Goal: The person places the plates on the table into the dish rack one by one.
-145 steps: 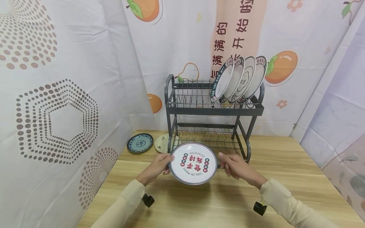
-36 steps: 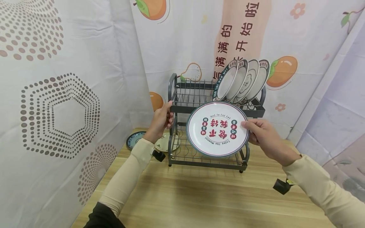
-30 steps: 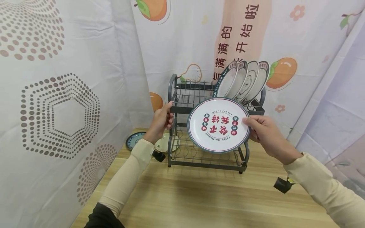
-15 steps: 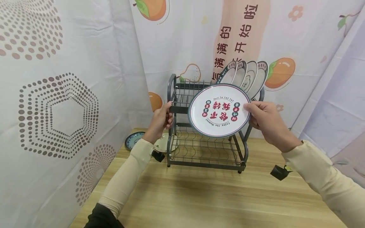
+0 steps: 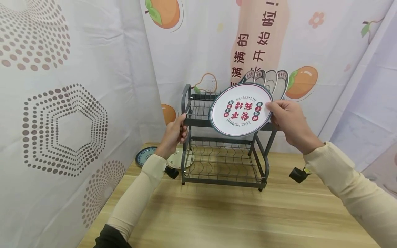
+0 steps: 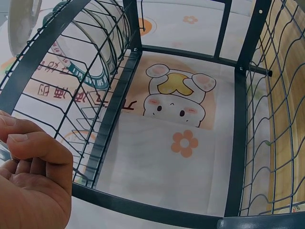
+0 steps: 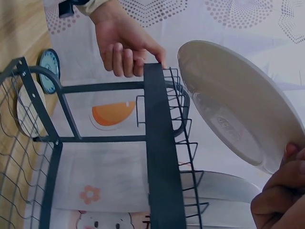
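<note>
My right hand (image 5: 289,122) grips the right edge of a white plate (image 5: 242,110) with a dark rim and red and green lettering. The plate is tilted towards me in front of the dish rack's upper tier, covering part of it. Its pale underside shows in the right wrist view, apart from the rack. At the upper tier's left front corner, my left hand (image 5: 173,134) holds the dark metal dish rack (image 5: 198,123), fingers curled and thumb on the bar. Several patterned plates (image 5: 280,84) lean in the upper tier's right half, partly hidden.
On the wooden table (image 5: 211,213), a blue plate (image 5: 144,156) and a cream plate (image 5: 180,160) lie left of the rack. The rack's lower tier (image 5: 223,162) has wavy wire slots. Printed curtains stand behind and on both sides.
Both hands held the plate low over the table at first. My left hand then took the rack's corner, and my right hand has raised the plate up to the upper tier.
</note>
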Motion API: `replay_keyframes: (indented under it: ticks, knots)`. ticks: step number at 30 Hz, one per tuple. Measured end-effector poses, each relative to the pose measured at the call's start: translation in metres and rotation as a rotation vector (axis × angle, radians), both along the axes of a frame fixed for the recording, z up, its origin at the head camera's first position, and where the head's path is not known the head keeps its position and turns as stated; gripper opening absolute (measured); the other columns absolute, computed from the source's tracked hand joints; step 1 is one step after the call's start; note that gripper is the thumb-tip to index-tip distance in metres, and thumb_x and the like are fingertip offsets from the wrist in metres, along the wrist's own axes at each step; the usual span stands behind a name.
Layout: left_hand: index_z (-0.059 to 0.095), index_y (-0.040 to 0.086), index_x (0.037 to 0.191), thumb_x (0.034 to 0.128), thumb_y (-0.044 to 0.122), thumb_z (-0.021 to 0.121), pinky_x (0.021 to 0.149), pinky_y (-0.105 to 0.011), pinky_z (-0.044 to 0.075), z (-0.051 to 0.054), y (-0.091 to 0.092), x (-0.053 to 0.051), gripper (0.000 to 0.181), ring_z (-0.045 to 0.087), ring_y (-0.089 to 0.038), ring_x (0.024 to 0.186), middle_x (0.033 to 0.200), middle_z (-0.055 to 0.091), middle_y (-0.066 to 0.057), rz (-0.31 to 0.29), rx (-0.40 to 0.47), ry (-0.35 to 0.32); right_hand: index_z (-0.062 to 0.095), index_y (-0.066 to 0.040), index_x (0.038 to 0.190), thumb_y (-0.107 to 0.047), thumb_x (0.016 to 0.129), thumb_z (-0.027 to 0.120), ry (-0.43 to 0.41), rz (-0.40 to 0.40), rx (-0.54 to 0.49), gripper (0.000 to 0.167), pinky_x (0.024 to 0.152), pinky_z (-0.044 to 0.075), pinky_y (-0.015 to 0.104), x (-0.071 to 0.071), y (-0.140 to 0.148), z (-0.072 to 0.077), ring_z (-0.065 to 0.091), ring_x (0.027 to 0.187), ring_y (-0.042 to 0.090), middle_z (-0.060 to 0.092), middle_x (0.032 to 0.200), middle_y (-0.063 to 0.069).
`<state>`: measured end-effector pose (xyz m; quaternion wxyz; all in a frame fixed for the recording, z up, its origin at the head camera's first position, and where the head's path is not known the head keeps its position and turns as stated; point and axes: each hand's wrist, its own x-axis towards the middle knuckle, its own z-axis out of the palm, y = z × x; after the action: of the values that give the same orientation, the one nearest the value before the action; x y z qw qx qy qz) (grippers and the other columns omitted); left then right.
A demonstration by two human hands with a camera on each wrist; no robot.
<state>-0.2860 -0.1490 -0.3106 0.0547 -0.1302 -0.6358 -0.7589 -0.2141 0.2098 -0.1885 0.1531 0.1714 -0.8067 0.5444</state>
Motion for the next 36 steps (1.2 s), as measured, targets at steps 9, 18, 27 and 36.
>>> replay_keyframes:
  ticks: [9, 18, 27, 36]
  knots:
    - [0.050, 0.009, 0.075, 0.0987, 0.059, 0.060, 0.042, -0.022, 0.034, -0.001, 0.000, 0.000, 0.056, 0.040, -0.011, 0.043, 0.059, 0.048, 0.000, 0.001, 0.006, 0.001, 0.079, -0.007, 0.085, -0.021, 0.106, 0.053, 0.048, -0.086, -0.020, 0.036, 0.042, 0.025, 0.028, -0.012, -0.008, 0.013, 0.031, 0.046, 0.009, 0.041, 0.051, -0.004]
    - [0.050, 0.010, 0.075, 0.0986, 0.058, 0.061, 0.043, -0.025, 0.032, -0.002, 0.001, 0.000, 0.055, 0.040, -0.011, 0.043, 0.058, 0.048, 0.000, 0.002, 0.006, -0.011, 0.071, -0.002, 0.077, -0.020, 0.104, 0.050, 0.121, -0.163, 0.050, 0.039, 0.038, 0.030, 0.024, -0.025, -0.013, 0.022, 0.033, 0.041, 0.010, 0.042, 0.050, -0.002]
    - [0.051, 0.010, 0.074, 0.0987, 0.059, 0.060, 0.042, -0.023, 0.035, -0.002, 0.002, 0.000, 0.055, 0.040, -0.011, 0.043, 0.058, 0.048, -0.001, -0.015, 0.003, -0.021, 0.064, -0.006, 0.064, -0.022, 0.101, 0.048, 0.185, -0.301, 0.168, 0.044, 0.037, 0.024, 0.024, -0.038, -0.015, 0.030, 0.033, 0.041, 0.010, 0.047, 0.049, -0.003]
    - [0.051, 0.010, 0.074, 0.0995, 0.058, 0.059, 0.042, -0.023, 0.033, 0.000, 0.001, 0.001, 0.056, 0.039, -0.012, 0.043, 0.058, 0.048, -0.001, -0.003, -0.001, 0.002, 0.051, -0.006, 0.059, -0.028, 0.100, 0.047, 0.168, -0.375, 0.255, 0.046, 0.045, 0.027, 0.027, -0.044, -0.023, 0.043, 0.039, 0.063, 0.019, 0.043, 0.051, -0.002]
